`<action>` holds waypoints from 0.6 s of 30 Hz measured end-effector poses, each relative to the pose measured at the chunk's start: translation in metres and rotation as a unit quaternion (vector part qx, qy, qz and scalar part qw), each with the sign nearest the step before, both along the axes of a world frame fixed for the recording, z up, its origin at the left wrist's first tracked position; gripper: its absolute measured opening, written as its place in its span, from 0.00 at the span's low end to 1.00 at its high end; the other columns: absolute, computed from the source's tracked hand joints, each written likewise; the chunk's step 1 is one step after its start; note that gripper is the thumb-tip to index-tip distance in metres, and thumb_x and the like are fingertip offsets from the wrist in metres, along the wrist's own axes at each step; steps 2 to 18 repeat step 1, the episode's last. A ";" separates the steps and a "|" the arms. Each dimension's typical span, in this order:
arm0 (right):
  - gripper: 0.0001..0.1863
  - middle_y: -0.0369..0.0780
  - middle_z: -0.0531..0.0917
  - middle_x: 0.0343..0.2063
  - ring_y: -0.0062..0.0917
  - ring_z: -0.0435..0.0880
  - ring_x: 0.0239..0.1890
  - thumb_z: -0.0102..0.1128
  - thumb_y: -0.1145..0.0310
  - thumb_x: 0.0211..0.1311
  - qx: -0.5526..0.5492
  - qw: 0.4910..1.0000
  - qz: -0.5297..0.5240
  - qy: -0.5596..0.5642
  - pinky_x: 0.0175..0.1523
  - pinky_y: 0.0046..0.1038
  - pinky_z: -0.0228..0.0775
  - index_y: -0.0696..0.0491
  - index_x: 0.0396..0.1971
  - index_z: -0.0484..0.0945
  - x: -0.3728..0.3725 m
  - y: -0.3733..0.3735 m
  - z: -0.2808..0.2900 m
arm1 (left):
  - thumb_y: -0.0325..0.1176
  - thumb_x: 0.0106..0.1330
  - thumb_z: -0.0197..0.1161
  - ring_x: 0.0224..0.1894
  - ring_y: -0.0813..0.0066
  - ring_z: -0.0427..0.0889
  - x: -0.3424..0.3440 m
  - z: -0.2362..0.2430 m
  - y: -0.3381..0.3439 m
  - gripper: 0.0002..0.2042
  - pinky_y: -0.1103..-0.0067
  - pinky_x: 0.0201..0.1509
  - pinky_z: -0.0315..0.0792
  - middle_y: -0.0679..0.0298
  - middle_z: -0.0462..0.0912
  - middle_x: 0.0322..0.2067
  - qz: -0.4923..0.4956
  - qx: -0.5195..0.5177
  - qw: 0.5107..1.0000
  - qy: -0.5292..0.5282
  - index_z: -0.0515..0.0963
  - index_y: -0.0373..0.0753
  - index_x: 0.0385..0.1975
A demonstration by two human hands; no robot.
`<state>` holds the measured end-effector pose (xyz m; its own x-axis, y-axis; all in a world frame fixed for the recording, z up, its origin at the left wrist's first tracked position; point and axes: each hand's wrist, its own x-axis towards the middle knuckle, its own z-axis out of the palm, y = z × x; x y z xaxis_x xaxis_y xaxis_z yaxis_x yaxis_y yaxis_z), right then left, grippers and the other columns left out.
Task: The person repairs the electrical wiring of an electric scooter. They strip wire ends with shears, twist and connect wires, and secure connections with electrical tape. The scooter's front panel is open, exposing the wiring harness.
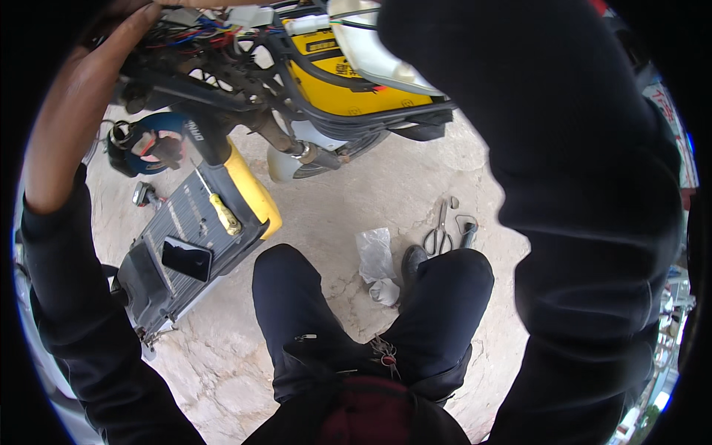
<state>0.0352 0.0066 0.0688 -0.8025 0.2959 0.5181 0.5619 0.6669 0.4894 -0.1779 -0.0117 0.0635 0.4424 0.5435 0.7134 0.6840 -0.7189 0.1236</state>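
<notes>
My left hand (127, 31) reaches up at the top left, beside a bundle of coloured wires (204, 28) on the stripped front of a scooter. Its fingers are cut off by the picture's edge, so their grip does not show. My right arm, in a black sleeve (578, 163), stretches up and across; the hand itself is out of sight. A strip of skin shows at the top edge above the wires, and I cannot tell whose hand it is. Below the wires are the dark frame (252, 122) and a yellow panel (348, 85) with black trim.
A ribbed black footboard piece (178, 215) with a yellow edge carries a yellow-handled screwdriver (224, 215) and a smartphone (187, 258). A dark blue round container (122, 159) stands behind it. Scissors (439, 236) and a clear plastic bag (375, 254) lie near my shoe (412, 263).
</notes>
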 end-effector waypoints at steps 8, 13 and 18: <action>0.13 0.45 0.91 0.39 0.33 0.89 0.42 0.68 0.63 0.68 -0.039 0.999 0.010 0.009 0.53 0.34 0.80 0.53 0.44 0.93 0.018 -0.004 0.000 | 0.26 0.61 0.72 0.20 0.74 0.83 0.004 -0.007 0.014 0.05 0.76 0.26 0.74 0.62 0.87 0.20 -0.008 0.066 0.998 0.021 0.87 0.34 0.25; 0.13 0.45 0.91 0.39 0.33 0.89 0.42 0.68 0.63 0.68 -0.039 0.999 0.010 0.009 0.53 0.34 0.80 0.53 0.44 0.93 0.018 -0.004 0.000 | 0.26 0.61 0.72 0.20 0.74 0.83 0.004 -0.007 0.014 0.05 0.76 0.26 0.74 0.62 0.87 0.20 -0.008 0.066 0.998 0.021 0.87 0.34 0.25; 0.13 0.45 0.91 0.39 0.33 0.89 0.42 0.68 0.63 0.68 -0.039 0.999 0.010 0.009 0.53 0.34 0.80 0.53 0.44 0.93 0.018 -0.004 0.000 | 0.26 0.61 0.72 0.20 0.74 0.83 0.004 -0.007 0.014 0.05 0.76 0.26 0.74 0.62 0.87 0.20 -0.008 0.066 0.998 0.021 0.87 0.34 0.25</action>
